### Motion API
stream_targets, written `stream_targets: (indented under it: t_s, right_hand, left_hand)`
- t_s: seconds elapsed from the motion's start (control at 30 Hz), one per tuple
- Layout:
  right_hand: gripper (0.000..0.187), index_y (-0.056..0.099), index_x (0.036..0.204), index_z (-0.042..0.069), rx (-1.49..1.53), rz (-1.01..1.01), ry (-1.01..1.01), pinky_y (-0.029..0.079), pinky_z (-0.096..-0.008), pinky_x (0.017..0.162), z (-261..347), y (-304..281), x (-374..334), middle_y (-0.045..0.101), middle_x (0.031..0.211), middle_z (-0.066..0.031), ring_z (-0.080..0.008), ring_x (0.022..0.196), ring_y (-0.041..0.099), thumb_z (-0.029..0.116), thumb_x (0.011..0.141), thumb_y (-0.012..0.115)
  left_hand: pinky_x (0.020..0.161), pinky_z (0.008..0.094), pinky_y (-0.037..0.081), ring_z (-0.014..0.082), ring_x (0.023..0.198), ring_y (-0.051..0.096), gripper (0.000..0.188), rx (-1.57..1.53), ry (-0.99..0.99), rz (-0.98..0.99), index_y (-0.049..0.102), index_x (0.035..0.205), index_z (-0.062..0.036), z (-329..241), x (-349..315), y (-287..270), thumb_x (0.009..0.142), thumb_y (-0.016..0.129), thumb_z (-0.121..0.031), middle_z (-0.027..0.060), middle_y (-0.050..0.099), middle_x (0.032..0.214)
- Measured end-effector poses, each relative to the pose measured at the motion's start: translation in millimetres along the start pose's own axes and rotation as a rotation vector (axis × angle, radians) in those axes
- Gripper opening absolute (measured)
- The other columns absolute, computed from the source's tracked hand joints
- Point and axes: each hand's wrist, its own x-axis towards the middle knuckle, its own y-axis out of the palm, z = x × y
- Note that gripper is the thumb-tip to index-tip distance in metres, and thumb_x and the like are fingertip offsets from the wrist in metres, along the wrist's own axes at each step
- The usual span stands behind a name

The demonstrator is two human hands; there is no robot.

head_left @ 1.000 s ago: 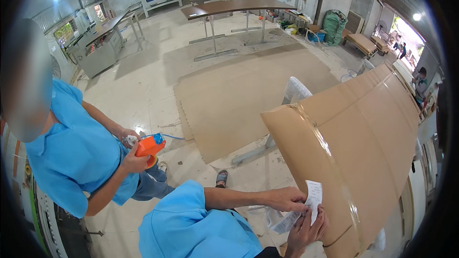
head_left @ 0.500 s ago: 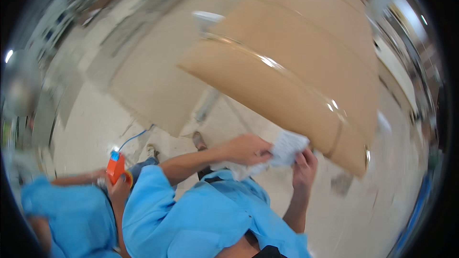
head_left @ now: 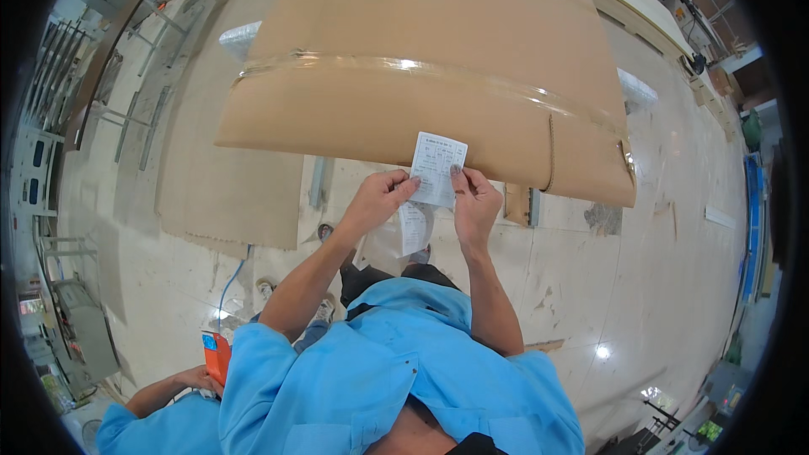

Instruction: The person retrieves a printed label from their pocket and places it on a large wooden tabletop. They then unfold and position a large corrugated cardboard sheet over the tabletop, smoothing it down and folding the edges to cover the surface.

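Note:
A white printed label sheet is held up between my two hands, in front of the large cardboard-wrapped package's near edge. My left hand pinches its lower left side with thumb and fingers. On the right side, my right hand grips it the same way, thumb on the face. Below it hangs a second printed label on a loose, pale strip, partly hidden by the sheet. The brown package lies flat beyond my hands, with shiny clear tape running across it.
At lower left a co-worker's hand holds an orange handheld tool. A blue cord trails on the floor nearby. Flat cardboard lies on the floor to the left. Metal frames stand farther left.
My view has turned, so the package now lies more squarely ahead. The sheet, crumpled and blurred before, is now spread upright between my hands, and its printed face shows.

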Motion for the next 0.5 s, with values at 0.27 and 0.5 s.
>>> stream_targets:
  t_s: [0.27,0.5]
  right_hand:
    - [0.026,0.065,0.07,0.005,-0.552,-0.083,-0.247,0.045,-0.0356,0.053,16.7,2.4,13.6,0.063,0.06,-0.0104,-0.0261,0.053,0.061,0.027,0.084,0.071]
    - [0.035,0.06,0.063,0.007,-0.706,-0.13,-0.346,0.044,-0.0363,0.051,23.9,1.8,16.2,0.062,0.057,-0.0074,-0.0258,0.052,0.06,0.033,0.082,0.074]
  left_hand:
    - [0.052,0.0289,0.039,0.0107,0.056,0.049,0.031,0.045,0.103,-0.136,0.068,0.092,0.0001,12.3,4.3,9.7,0.093,0.062,-0.031,0.0078,0.058,0.061]
    - [0.052,0.0296,0.04,0.0133,0.054,0.05,0.03,0.069,0.049,-0.151,0.069,0.095,-0.0014,6.0,0.3,11.9,0.093,0.062,-0.031,0.0093,0.059,0.063]
